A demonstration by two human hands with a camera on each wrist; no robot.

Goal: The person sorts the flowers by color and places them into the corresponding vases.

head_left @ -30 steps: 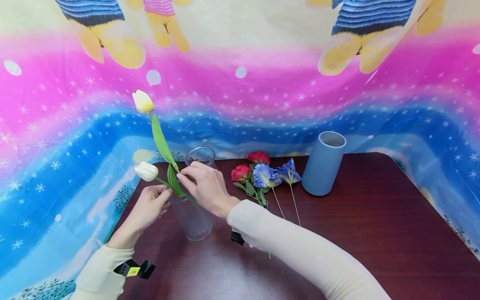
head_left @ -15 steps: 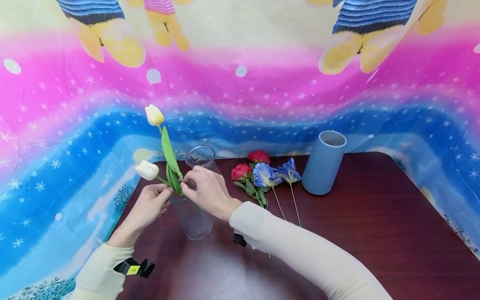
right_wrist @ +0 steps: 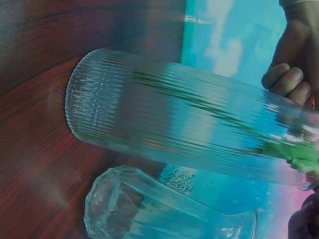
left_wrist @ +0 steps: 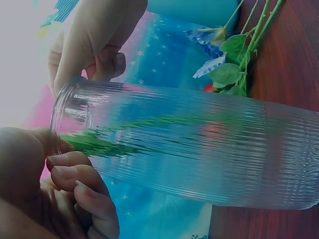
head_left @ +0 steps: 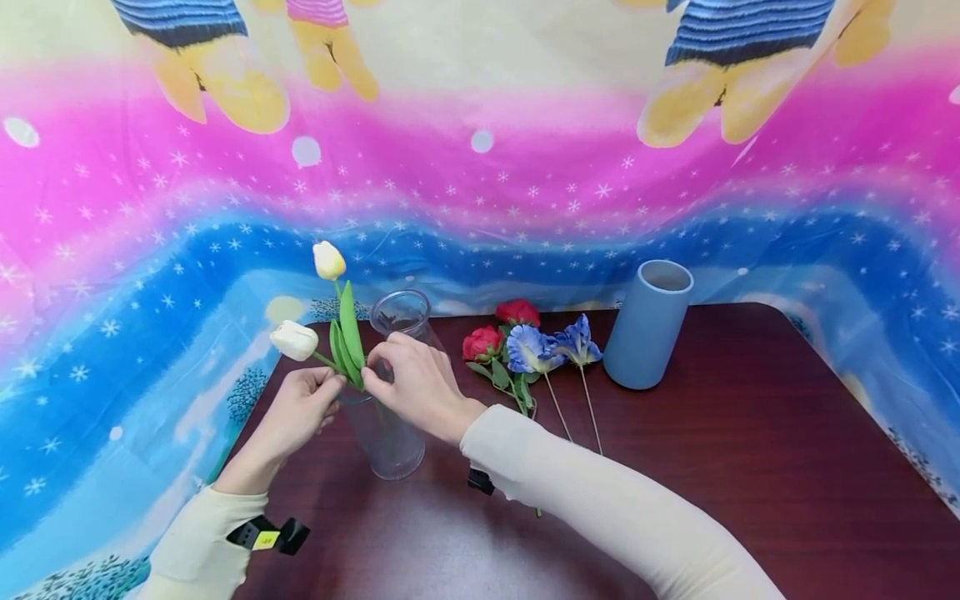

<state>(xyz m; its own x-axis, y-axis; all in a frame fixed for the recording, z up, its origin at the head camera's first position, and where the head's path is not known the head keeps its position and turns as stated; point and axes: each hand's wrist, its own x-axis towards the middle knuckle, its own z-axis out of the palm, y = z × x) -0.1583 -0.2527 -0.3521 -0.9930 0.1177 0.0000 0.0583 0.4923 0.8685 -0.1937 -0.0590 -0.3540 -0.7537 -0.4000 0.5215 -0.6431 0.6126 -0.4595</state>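
Observation:
The ribbed clear glass vase (head_left: 392, 446) stands upright on the table, at the left in the head view. At its rim my left hand (head_left: 300, 410) pinches the stem of a white tulip (head_left: 294, 341), whose bloom leans out to the left. Just across the mouth, my right hand (head_left: 416, 385) pinches a yellow-and-white tulip (head_left: 329, 261) low among its green leaves (head_left: 350, 329); that bloom points up. Through the ribbed wall, green stems (right_wrist: 209, 107) show inside the vase in the right wrist view. In the left wrist view, leaves (left_wrist: 94, 144) sit at the vase's mouth, beside the left fingers.
Behind the right hand stands a second, faceted glass vase (right_wrist: 144, 206). Red flowers (head_left: 482, 344) and blue flowers (head_left: 532, 351) lie on the dark wooden table (head_left: 750, 467). A blue-grey vase (head_left: 648, 329) stands farther right. A printed cloth (head_left: 480, 200) hangs behind the table.
My right hand has brought the yellow-and-white tulip down and to the right, its stem sliding deeper into the ribbed vase. My left hand and the white tulip have stayed nearly still.

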